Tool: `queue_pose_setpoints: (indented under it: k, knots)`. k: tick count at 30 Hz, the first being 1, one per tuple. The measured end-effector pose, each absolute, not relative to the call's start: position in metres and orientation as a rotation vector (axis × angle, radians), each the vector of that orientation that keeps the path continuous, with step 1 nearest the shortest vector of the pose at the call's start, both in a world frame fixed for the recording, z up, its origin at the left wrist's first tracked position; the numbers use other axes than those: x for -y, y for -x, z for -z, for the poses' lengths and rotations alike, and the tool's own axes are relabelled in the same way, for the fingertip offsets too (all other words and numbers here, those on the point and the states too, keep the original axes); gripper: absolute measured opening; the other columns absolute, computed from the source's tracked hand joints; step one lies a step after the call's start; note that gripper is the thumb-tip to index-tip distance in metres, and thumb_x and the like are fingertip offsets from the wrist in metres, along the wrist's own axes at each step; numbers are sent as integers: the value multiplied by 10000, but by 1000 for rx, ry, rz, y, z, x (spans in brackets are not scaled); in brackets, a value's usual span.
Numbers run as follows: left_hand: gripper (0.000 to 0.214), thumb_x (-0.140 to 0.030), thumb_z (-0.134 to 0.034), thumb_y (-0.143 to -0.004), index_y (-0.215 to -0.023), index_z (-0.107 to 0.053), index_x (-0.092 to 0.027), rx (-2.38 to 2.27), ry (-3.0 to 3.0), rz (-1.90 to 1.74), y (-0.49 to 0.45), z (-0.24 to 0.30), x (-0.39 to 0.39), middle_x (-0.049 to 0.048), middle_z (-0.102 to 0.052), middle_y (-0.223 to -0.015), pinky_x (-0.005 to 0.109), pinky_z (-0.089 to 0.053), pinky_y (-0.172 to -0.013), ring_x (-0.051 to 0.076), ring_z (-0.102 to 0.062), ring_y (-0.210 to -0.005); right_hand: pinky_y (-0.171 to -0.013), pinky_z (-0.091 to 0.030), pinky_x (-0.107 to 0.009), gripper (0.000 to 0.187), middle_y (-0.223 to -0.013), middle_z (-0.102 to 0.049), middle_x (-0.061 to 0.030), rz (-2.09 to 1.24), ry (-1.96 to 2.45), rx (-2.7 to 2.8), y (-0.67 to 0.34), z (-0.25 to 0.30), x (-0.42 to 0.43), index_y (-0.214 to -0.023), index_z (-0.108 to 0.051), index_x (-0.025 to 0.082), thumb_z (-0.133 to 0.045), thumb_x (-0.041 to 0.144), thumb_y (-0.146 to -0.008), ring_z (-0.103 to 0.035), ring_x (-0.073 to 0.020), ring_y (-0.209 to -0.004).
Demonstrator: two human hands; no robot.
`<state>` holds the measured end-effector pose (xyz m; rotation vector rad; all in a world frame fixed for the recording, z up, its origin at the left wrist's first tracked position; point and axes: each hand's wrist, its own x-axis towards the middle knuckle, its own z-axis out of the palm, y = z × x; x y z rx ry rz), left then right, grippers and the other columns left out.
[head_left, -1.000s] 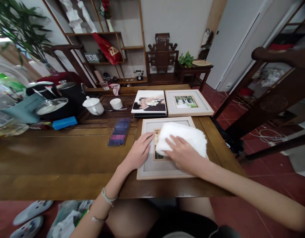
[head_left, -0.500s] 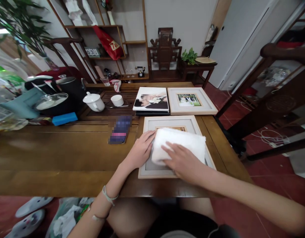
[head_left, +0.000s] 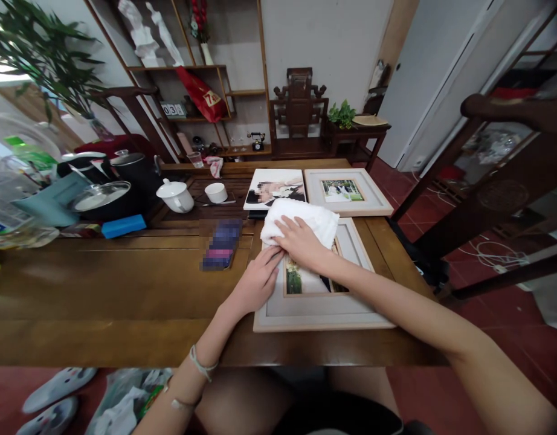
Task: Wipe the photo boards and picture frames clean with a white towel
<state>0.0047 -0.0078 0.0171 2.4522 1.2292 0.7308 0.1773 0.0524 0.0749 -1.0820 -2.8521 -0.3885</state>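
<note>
A pale wooden picture frame (head_left: 324, 314) lies flat on the table in front of me, its photo partly covered. My right hand (head_left: 301, 241) presses a folded white towel (head_left: 312, 214) onto the upper left part of this frame. The towel's far edge reaches up against the stacked photo panel behind. At the frame's left edge rests my left hand (head_left: 259, 281), fingers stretched out and holding nothing. Its fingertips are close to the towel and my right hand.
Behind lie a photo panel (head_left: 273, 187) and a second picture frame (head_left: 382, 204). A phone (head_left: 221, 244), a blue block (head_left: 123, 226), a white lidded cup (head_left: 175, 196) and a small white bowl (head_left: 215, 193) are to the left. A dark wooden chair (head_left: 487, 199) stands right.
My right hand has slid the towel away from me and leftward across the frame, uncovering the lower photo. My left hand remains at the frame's left edge. The view has tilted slightly up.
</note>
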Motion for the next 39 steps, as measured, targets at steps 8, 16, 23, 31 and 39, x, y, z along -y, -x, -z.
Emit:
queue_pose_setpoints:
  k: [8, 16, 23, 31, 39]
  knots:
    - [468, -168, -329, -975, -1434, -418, -172, -1252, -2453, -700, -7, -22, 10, 139, -450, -1450, 514, -359, -1120, 272, -385, -1364, -1072, -315, -519, 335, -1464, -455, -144, 422, 1199, 2857, -235, -71, -43, -1171, -665, 171, -496, 75, -899, -389, -341, -1356]
    - [467, -172, -327, -978, -1437, -411, -184, -1256, -2463, -715, -8, -22, 10, 136, -446, -1457, 523, -367, -1111, 278, -385, -1363, -1034, -344, -501, 486, -1436, -491, -139, 373, 1413, 2762, -299, -72, -30, -1189, -663, 176, -478, -16, -783, -415, -325, -1338]
    - [448, -160, -349, -962, -1397, -455, -169, -1267, -2477, -713, -9, -23, 10, 150, -476, -1410, 518, -401, -1080, 289, -417, -1333, -1026, -362, -436, 558, -1323, -595, -120, -40, 1124, 2744, -224, -85, -40, -1275, -601, 217, -461, 35, -766, -374, -253, -1373]
    - [429, -154, -368, -950, -1363, -482, -125, -1308, -2499, -673, -10, -23, 11, 181, -462, -1417, 535, -409, -1059, 319, -406, -1335, -1015, -368, -417, 523, -1298, -600, -132, -235, 989, 2799, -186, -88, -49, -1277, -567, 200, -432, 35, -800, -415, -262, -1334]
    - [479, -152, -345, -956, -1429, -414, -179, -1277, -2469, -714, -10, -23, 11, 135, -454, -1449, 513, -376, -1111, 276, -399, -1356, -985, -375, -441, 530, -1300, -574, -168, -153, 1229, 2825, -265, -94, -38, -1220, -601, 182, -426, 22, -746, -439, -302, -1297]
